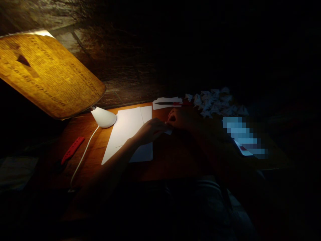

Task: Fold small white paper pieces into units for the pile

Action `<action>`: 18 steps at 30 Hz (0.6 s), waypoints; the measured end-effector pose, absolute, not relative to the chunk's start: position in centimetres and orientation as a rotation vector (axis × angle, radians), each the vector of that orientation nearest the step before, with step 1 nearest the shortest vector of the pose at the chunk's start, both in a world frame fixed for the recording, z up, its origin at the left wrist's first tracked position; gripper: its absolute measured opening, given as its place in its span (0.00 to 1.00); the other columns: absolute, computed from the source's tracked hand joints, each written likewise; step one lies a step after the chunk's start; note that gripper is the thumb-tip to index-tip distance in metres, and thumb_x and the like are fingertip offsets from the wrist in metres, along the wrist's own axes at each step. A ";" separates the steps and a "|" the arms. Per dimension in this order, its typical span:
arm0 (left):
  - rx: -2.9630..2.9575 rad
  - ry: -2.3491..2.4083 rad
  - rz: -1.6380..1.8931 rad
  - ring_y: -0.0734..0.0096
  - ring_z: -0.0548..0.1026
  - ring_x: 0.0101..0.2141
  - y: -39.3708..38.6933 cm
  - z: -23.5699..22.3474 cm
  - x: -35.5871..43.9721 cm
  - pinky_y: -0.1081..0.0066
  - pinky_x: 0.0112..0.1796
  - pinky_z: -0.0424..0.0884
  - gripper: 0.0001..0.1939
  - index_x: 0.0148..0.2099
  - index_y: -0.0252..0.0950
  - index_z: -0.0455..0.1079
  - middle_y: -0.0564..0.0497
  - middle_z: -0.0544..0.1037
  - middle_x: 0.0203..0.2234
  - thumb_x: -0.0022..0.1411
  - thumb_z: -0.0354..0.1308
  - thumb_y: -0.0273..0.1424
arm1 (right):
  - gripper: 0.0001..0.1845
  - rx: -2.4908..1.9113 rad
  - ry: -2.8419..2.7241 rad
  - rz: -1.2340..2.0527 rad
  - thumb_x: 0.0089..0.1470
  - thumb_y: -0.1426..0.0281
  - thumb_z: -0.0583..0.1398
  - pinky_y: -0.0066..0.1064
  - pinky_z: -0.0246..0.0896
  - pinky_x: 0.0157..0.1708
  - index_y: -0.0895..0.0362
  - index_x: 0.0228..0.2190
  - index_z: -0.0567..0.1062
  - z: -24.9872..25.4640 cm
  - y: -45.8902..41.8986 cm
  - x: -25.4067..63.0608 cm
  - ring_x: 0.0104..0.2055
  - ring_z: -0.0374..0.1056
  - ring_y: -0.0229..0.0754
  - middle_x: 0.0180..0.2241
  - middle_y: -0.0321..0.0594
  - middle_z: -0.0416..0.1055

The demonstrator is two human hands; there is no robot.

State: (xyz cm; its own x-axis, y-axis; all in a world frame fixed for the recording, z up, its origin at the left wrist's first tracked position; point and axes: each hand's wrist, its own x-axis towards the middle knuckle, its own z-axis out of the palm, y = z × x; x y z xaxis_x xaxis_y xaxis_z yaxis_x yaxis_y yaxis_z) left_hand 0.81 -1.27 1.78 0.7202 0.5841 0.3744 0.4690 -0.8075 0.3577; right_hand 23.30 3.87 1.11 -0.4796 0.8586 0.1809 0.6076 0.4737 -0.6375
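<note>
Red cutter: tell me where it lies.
In the head view, the red cutter lies on the left of the table, just left of the white lamp cord, with the paper sheets beyond the cord.

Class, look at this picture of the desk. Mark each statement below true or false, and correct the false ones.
1. The white cone-shaped desk lamp is switched off. False: it is lit, shining on the large sheets of white paper beside it.
2. The slim red plastic tool with a row of holes lies on those sheets. False: it lies on the wooden desk, left of the lamp's white cord.
3. The left hand and right hand both touch a small piece of white paper. True.
4. A heap of small folded white paper pieces lies beyond the right hand. True.
</note>
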 end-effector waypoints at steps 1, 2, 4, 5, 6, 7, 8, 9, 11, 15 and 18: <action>2.691 0.839 0.707 0.58 0.80 0.50 -1.2 1.8 0.8 0.54 0.53 0.78 0.11 0.47 0.41 0.84 0.46 0.86 0.47 0.72 0.58 0.28 | 0.03 -1.211 -2.244 0.692 0.52 0.74 0.72 0.32 0.66 0.38 0.59 0.27 0.84 1.0 4.0 23.3 0.39 0.72 0.42 0.43 0.46 0.79; 2.691 0.842 0.708 0.58 0.80 0.51 -1.2 1.8 0.8 0.53 0.53 0.78 0.11 0.47 0.41 0.84 0.46 0.86 0.47 0.72 0.59 0.28 | 0.03 -1.204 -2.247 0.690 0.52 0.74 0.72 0.32 0.67 0.38 0.58 0.27 0.84 0.9 4.0 23.3 0.40 0.72 0.42 0.43 0.46 0.79; 2.684 0.832 0.702 0.58 0.80 0.51 -1.1 1.7 0.8 0.52 0.53 0.78 0.12 0.47 0.42 0.84 0.46 0.86 0.47 0.71 0.59 0.28 | 0.04 -1.194 -2.241 0.678 0.52 0.75 0.72 0.32 0.67 0.39 0.58 0.26 0.84 0.7 4.1 23.3 0.40 0.73 0.42 0.43 0.46 0.79; 2.678 0.821 0.704 0.58 0.80 0.50 -1.1 1.7 0.8 0.53 0.53 0.78 0.12 0.47 0.42 0.84 0.46 0.86 0.46 0.71 0.59 0.28 | 0.04 -1.196 -2.234 0.671 0.51 0.75 0.72 0.32 0.67 0.39 0.58 0.26 0.84 0.6 4.2 23.2 0.40 0.73 0.42 0.43 0.46 0.79; 2.672 0.812 0.708 0.59 0.80 0.50 -1.0 1.7 0.7 0.53 0.53 0.78 0.12 0.47 0.41 0.84 0.46 0.87 0.45 0.71 0.58 0.28 | 0.04 -1.200 -2.227 0.666 0.51 0.75 0.72 0.32 0.67 0.39 0.58 0.26 0.84 0.6 4.2 23.2 0.40 0.73 0.42 0.42 0.46 0.79; 2.669 0.805 0.713 0.59 0.80 0.49 -1.0 1.7 0.7 0.54 0.52 0.78 0.12 0.48 0.41 0.84 0.46 0.87 0.44 0.71 0.58 0.28 | 0.04 -1.207 -2.220 0.666 0.51 0.75 0.72 0.32 0.67 0.38 0.59 0.26 0.84 0.5 4.2 23.2 0.40 0.73 0.42 0.42 0.46 0.79; 2.666 0.803 0.719 0.59 0.80 0.49 -1.0 1.7 0.7 0.54 0.52 0.79 0.12 0.48 0.41 0.84 0.47 0.87 0.44 0.71 0.58 0.28 | 0.04 -1.215 -2.217 0.668 0.51 0.74 0.72 0.32 0.67 0.38 0.59 0.26 0.84 0.5 4.2 23.1 0.40 0.72 0.42 0.42 0.46 0.79; 2.664 0.807 0.725 0.59 0.81 0.48 -1.0 1.7 0.7 0.55 0.52 0.79 0.12 0.47 0.42 0.84 0.47 0.87 0.43 0.71 0.58 0.28 | 0.04 -1.225 -2.213 0.669 0.51 0.74 0.72 0.32 0.66 0.37 0.59 0.25 0.83 0.5 4.1 23.1 0.39 0.72 0.42 0.42 0.46 0.79; 2.659 0.817 0.735 0.59 0.81 0.47 -1.0 1.6 0.7 0.56 0.50 0.79 0.12 0.47 0.41 0.84 0.47 0.87 0.42 0.71 0.59 0.28 | 0.05 -1.241 -2.214 0.668 0.52 0.74 0.71 0.31 0.66 0.37 0.59 0.25 0.83 0.7 4.1 23.0 0.39 0.72 0.41 0.41 0.46 0.79; 2.659 0.807 0.747 0.60 0.82 0.45 -1.0 1.6 0.7 0.57 0.48 0.80 0.12 0.46 0.39 0.84 0.46 0.87 0.41 0.72 0.58 0.29 | 0.05 -1.265 -2.230 0.653 0.51 0.76 0.70 0.30 0.66 0.37 0.59 0.25 0.82 0.9 3.9 23.0 0.39 0.72 0.41 0.40 0.45 0.79; 2.657 0.816 0.731 0.60 0.82 0.45 -1.1 1.7 0.8 0.57 0.48 0.80 0.12 0.46 0.38 0.84 0.45 0.87 0.42 0.71 0.58 0.28 | 0.05 -1.276 -2.214 0.639 0.50 0.76 0.70 0.29 0.65 0.36 0.58 0.24 0.81 0.9 3.9 22.9 0.39 0.72 0.40 0.40 0.44 0.79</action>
State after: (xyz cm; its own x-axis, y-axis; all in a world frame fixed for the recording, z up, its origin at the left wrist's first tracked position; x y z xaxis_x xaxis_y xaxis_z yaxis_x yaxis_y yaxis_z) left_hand 0.77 -1.09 1.68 0.7144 0.5829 0.3872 0.4486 -0.8061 0.3859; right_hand 22.91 3.94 0.88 -0.4346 0.8807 0.1883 0.6451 0.4503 -0.6173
